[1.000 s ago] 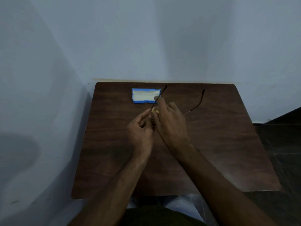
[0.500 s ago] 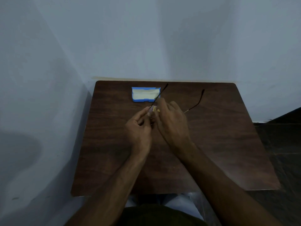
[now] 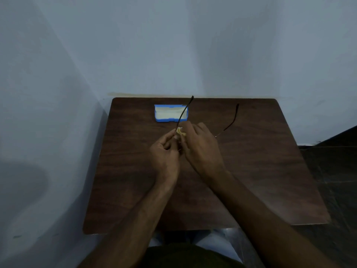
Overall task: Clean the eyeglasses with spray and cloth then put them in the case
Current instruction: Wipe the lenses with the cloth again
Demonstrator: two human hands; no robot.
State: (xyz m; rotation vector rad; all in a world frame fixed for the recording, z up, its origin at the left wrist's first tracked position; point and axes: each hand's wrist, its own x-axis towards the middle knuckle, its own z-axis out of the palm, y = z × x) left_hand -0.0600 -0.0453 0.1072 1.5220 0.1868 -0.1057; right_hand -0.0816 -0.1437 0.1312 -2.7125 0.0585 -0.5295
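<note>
Thin-framed eyeglasses (image 3: 232, 120) are held above the middle of the dark wooden table (image 3: 260, 180), both dark temple arms pointing away from me. My left hand (image 3: 164, 153) pinches the frame at its left end. My right hand (image 3: 201, 146) covers the lenses and pinches a small yellowish cloth (image 3: 181, 132) against them. The lenses are hidden behind my fingers. An open blue case (image 3: 171, 112) with a pale lining lies at the table's far edge, behind the left temple arm. No spray bottle shows in this view.
The table stands in a corner, with a pale wall (image 3: 173, 45) behind it and another on its left. Dark floor (image 3: 332, 171) lies to the right. My lap is under the near edge.
Both hands and the eyeglasses have stayed at nearly the same spot. My right fingers have shifted slightly over the cloth, and the left temple arm's tip has risen a little.
</note>
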